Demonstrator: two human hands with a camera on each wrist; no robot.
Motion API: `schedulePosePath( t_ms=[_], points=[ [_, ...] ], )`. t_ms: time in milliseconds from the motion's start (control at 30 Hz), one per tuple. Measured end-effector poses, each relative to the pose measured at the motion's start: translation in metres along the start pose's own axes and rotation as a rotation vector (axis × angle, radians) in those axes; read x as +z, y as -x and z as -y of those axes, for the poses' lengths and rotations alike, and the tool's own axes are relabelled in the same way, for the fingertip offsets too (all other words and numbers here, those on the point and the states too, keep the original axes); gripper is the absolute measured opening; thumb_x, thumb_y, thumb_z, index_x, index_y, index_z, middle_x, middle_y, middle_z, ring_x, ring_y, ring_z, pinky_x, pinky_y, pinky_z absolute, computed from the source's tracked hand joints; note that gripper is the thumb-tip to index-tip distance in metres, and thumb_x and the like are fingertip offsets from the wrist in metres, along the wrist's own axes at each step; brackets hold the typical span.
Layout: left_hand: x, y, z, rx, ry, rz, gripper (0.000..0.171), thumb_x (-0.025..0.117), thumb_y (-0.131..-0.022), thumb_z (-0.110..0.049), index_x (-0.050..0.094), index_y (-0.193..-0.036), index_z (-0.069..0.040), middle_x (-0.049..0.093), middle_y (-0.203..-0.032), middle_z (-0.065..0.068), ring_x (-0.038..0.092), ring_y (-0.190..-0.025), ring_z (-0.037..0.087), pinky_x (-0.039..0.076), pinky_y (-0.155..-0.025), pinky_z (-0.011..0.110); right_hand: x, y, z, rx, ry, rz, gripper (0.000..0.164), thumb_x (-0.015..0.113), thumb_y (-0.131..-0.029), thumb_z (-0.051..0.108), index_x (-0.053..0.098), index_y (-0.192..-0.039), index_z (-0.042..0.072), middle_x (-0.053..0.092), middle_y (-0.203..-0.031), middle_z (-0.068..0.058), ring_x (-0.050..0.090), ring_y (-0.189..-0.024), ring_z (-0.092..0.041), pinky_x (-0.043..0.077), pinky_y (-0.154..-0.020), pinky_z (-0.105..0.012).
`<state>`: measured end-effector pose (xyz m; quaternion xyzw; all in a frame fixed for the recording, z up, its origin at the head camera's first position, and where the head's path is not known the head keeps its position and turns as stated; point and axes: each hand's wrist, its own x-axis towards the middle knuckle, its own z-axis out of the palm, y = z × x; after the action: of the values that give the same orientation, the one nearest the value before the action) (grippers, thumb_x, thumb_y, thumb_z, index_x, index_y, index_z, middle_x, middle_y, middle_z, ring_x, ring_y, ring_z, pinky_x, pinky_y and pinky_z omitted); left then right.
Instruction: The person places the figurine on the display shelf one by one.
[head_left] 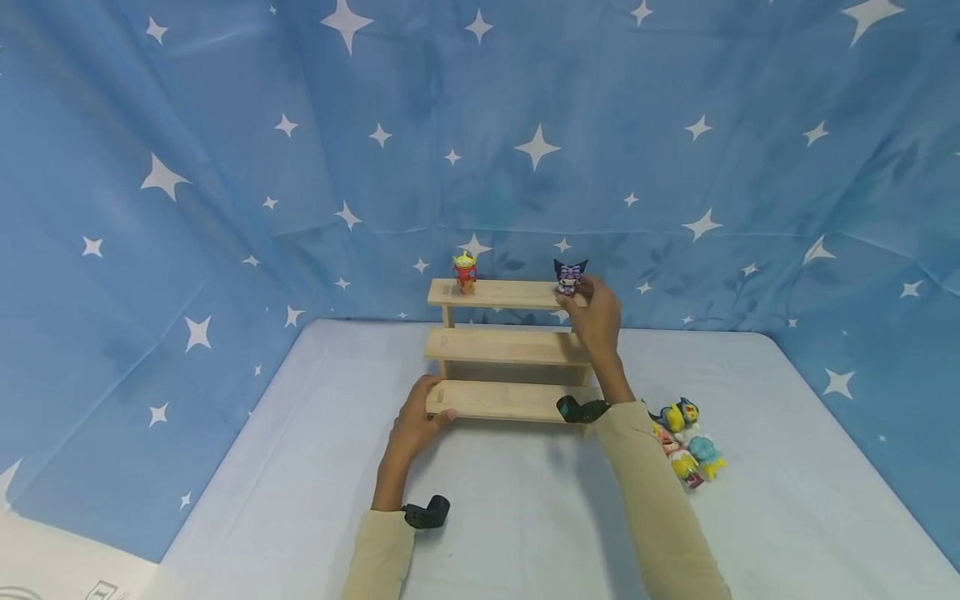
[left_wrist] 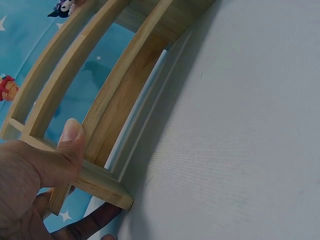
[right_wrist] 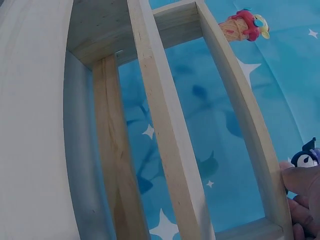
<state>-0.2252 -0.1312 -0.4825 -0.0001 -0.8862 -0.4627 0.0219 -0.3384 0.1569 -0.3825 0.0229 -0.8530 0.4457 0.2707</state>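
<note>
Remotely I note: right hand (head_left: 597, 315) pinches black-and-purple horned figurine (head_left: 568, 281) at right end of top shelf (head_left: 510, 292) of pale wooden three-tier rack (head_left: 510, 347). Left hand (head_left: 414, 421) grips bottom shelf (head_left: 498, 400) at left end. Hazard, I judge: off-balance release topples figurine; slack left grip lets rack shift. Red-and-yellow cone-based figurine (head_left: 465, 273) stands top left. Multicoloured figurine pile (head_left: 682, 464) lies right of rack. Right forearm (head_left: 613, 379) partly blocks lower shelves.

1. Blue cloth (head_left: 480, 196) hangs behind the table (head_left: 510, 508) and along both sides, creased, with white stars (head_left: 537, 148) and darker leaf shapes (right_wrist: 199, 92).
2. The table is white, its far corners rounded.
3. Lower left: a pale surface (head_left: 67, 550), perhaps paper, with dark line marks.
</note>
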Motion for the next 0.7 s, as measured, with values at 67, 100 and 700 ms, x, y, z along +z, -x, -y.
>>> schedulePosePath(
  t_ms=[67, 100, 700],
  points=[
    [0.001, 0.000, 0.000, -0.001, -0.001, 0.005, 0.063, 0.075, -0.086, -0.023, 0.043, -0.141, -0.018, 0.047, -0.148, 0.013, 0.049, -0.131, 0.039, 0.039, -0.099, 0.065, -0.004, 0.003, -0.001, 0.000, 0.002, -0.007, 0.050, 0.076, -0.086, 0.019, 0.058, -0.127, -0.004, 0.069, -0.115, -0.023, 0.059, -0.117, -0.040, 0.040, -0.106, -0.051],
    [0.002, 0.000, 0.000, 0.002, -0.002, 0.006, 0.063, 0.075, -0.086, -0.023, 0.043, -0.141, -0.019, 0.047, -0.147, 0.013, 0.049, -0.131, 0.039, 0.039, -0.099, 0.065, -0.006, 0.006, -0.002, -0.005, -0.008, -0.012, 0.049, 0.077, -0.086, 0.017, 0.059, -0.125, -0.005, 0.069, -0.114, -0.023, 0.060, -0.115, -0.040, 0.041, -0.105, -0.051],
    [0.001, -0.001, 0.001, -0.003, 0.012, 0.011, 0.066, 0.074, -0.086, -0.020, 0.041, -0.143, -0.018, 0.044, -0.150, 0.014, 0.045, -0.134, 0.039, 0.034, -0.104, 0.066, -0.031, 0.072, -0.024, -0.131, -0.066, -0.137, 0.016, 0.062, -0.095, 0.010, 0.070, -0.099, -0.003, 0.073, -0.084, -0.017, 0.069, -0.072, -0.030, 0.042, -0.065, -0.005]
  ],
)
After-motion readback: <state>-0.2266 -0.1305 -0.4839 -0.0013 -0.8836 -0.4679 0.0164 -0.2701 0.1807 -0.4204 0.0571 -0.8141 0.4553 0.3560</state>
